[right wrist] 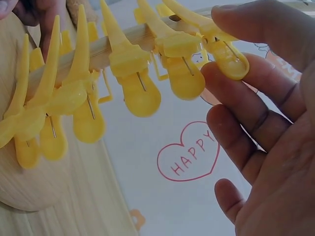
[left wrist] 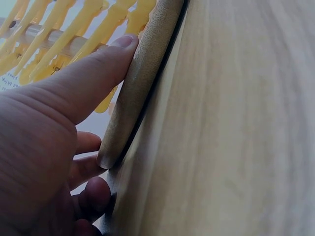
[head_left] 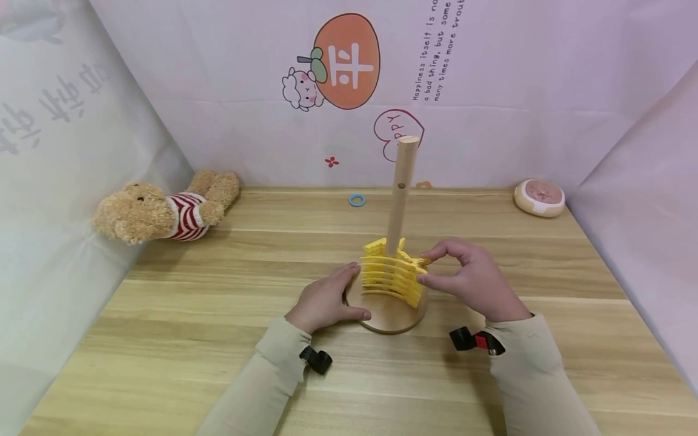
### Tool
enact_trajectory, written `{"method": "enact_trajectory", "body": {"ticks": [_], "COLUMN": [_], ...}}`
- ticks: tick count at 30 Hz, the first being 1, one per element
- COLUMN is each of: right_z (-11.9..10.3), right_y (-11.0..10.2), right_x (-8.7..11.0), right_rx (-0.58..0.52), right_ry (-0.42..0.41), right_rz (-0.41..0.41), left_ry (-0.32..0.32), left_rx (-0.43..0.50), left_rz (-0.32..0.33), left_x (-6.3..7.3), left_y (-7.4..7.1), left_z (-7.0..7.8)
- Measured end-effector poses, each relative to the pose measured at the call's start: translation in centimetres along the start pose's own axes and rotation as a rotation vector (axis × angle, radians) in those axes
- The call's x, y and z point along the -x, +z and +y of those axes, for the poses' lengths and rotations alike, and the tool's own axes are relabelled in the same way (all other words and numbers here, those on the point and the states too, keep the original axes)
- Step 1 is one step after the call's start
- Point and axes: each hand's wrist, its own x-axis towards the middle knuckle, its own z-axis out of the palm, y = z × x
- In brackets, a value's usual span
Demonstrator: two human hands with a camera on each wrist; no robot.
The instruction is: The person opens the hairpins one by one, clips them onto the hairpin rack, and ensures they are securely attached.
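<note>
A wooden stand with a thick upright post [head_left: 402, 194] and a round base [head_left: 388, 321] is on the table. Several yellow claw clips [head_left: 388, 276] sit stacked around the lower post, their handles turned right. My left hand [head_left: 327, 301] holds the base at its left edge; the left wrist view has its thumb on the rim [left wrist: 140, 86] and the other fingers about the edge. With thumb and fingers, my right hand [head_left: 480, 281] pinches the handle of the top clip [right wrist: 231, 61]. Whether that clip's arms touch the post is hard to tell.
A teddy bear [head_left: 185, 215] in a striped top lies at the back left. A blue ring [head_left: 357, 200] is behind the stand, and a small round cream-and-pink object [head_left: 540, 198] sits at the back right. Printed cloth walls [head_left: 229, 133] stand around the wooden table [head_left: 191, 339].
</note>
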Motion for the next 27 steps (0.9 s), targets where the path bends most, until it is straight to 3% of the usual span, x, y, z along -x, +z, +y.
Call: {"method": "enact_trajectory", "body": {"ticks": [27], "right_z": [-0.12], "right_y": [-0.65], "right_x": [0.04], "right_rx": [0.051], "right_ry": [0.035], "right_rz": [-0.052], "left_ry": [-0.011], "left_rx": [0.014], "left_rz": [0.003], "left_x": [0.03], "left_y": [-0.10], "left_z": [0.03]}}
